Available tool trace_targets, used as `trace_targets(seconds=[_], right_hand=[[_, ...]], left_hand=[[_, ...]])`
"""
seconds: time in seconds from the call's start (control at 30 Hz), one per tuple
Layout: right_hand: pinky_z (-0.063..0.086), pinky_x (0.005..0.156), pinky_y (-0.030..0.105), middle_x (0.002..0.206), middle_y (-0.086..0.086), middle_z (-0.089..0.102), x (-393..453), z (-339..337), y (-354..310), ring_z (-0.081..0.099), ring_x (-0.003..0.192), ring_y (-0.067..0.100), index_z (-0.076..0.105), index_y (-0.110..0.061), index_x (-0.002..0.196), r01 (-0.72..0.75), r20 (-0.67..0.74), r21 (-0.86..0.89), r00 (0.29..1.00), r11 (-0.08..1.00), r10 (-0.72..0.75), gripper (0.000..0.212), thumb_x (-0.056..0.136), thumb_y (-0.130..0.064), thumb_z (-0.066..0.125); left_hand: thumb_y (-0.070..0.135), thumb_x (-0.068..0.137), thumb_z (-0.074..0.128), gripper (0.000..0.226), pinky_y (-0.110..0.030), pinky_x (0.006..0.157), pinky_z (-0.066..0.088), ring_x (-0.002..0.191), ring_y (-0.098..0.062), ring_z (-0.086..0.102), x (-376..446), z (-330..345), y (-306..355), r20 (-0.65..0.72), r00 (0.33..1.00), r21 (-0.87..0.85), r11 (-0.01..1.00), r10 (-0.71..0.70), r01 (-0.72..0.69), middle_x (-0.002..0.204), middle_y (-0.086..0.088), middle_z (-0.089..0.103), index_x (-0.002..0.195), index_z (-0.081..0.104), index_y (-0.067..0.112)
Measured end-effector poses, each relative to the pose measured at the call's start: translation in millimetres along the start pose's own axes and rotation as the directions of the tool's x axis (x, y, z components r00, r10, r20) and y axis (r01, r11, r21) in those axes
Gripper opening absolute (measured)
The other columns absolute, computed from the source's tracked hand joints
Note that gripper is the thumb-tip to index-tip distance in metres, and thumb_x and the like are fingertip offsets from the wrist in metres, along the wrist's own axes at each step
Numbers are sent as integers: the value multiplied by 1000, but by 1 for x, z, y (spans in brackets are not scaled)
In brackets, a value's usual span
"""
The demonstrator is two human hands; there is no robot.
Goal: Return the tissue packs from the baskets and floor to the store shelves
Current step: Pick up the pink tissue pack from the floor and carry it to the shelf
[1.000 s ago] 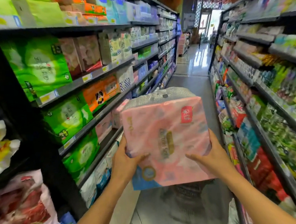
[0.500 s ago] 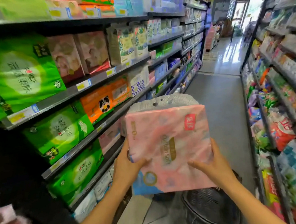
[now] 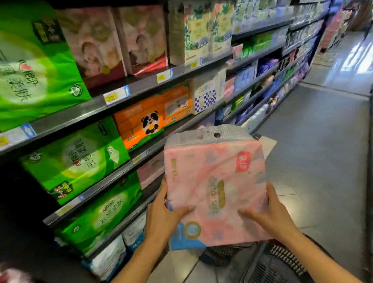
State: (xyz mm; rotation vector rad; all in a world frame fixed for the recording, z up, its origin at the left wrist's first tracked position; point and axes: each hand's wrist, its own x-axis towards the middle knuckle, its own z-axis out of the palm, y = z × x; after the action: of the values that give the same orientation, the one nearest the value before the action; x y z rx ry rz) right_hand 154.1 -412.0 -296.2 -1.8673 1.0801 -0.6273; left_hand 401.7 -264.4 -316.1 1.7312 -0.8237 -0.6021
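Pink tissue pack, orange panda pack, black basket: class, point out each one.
pink tissue pack [image 3: 217, 184], head view, front face.
orange panda pack [image 3: 150, 119], head view, panda picture.
black basket [image 3: 277, 271], head view, mesh wall.

pink tissue pack [image 3: 217, 184] | gripped upright by both hands: left [image 3: 163, 214], right [image 3: 270, 215] | above dark basket [image 3: 273, 270]

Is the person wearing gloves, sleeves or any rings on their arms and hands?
No. Both forearms are bare all the way to the bottom edge of the picture, with no sleeve showing. The left hand and the right hand have no gloves. No ring, watch or bracelet shows on the fingers or wrists, though the picture is a little blurred. The fingernails look short and plain.
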Motion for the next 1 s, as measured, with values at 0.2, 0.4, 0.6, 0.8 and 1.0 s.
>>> trace_targets(seconds=[0.2, 0.4, 0.6, 0.8, 1.0], right_hand=[[46, 96, 28, 124, -35, 45, 94, 42, 16, 52, 116, 1, 22, -31, 147, -32, 113, -51, 993, 998, 37, 106, 64, -44, 87], [42, 80, 8, 130, -34, 46, 159, 85, 44, 49, 110, -16, 21, -42, 145, -61, 215, -98, 973, 993, 81, 105, 63, -56, 86], [49, 90, 19, 132, -29, 51, 211, 139, 109, 52, 119, -6, 15, -46, 146, -127, 373, -136, 912, 983, 169, 114, 58, -61, 85], [48, 88, 18, 125, -33, 48, 283, 200, 197, 55, 110, -8, 7, -44, 145, -51, 516, -234, 840, 971, 168, 105, 71, -49, 81], [50, 68, 11, 109, -20, 56, 349, 257, 265, 58, 88, -18, 21, -33, 140, 77, 465, -186, 885, 980, 19, 94, 72, -24, 85]], left_hand=[[45, 55, 92, 108, -36, 77, 61, 96, -7, 69, 78, -3, -52, -61, 994, -12, 996, -94, 93, 109, 18, 71, 144, 31, 57], [58, 52, 89, 107, -41, 86, 59, 106, -5, 65, 120, 5, -113, -96, 974, -49, 979, -203, 199, 119, 27, 64, 143, 32, 57], [43, 67, 85, 107, -27, 80, 55, 92, -8, 63, 127, 29, -167, -223, 925, 3, 948, -308, 317, 118, 21, 60, 143, 12, 61], [35, 67, 88, 109, -33, 103, 45, 125, -14, 52, 163, 56, -243, -343, 862, 6, 917, -373, 399, 143, 18, 49, 145, 14, 53], [41, 52, 95, 128, -28, 102, 41, 116, 0, 44, 199, 85, -323, -376, 869, 83, 922, -322, 378, 125, 47, 30, 117, -6, 84]])
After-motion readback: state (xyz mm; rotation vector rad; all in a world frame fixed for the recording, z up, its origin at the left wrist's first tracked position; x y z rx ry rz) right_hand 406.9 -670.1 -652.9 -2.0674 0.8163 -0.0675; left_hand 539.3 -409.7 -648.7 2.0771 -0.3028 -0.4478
